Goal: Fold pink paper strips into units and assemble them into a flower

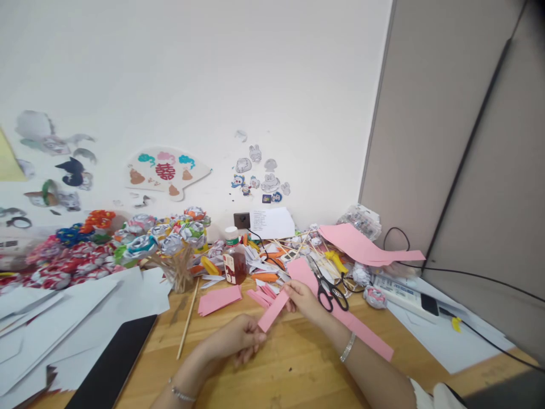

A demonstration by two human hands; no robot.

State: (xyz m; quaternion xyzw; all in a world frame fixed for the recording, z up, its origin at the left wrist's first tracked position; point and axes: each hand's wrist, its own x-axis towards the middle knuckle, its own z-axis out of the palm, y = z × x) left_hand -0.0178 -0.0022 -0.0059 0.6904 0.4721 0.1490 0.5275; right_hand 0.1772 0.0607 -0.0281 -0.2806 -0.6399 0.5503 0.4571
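Observation:
A narrow pink paper strip (273, 310) stretches between both of my hands above the wooden table (293, 363). My left hand (238, 339) pinches its lower end, fingers closed. My right hand (303, 299) pinches its upper end. Black-handled scissors (327, 288) lie just right of my right hand, on a long pink paper sheet (366, 335). More pink pieces (219, 299) lie beyond my left hand.
A small brown bottle (234, 262) stands behind the pink pieces. Paper flowers (140, 241) and wooden sticks (187, 321) crowd the back left. White sheets (63, 324) and a black tablet (113, 360) lie at left. Cables and a power strip (404, 295) sit at right.

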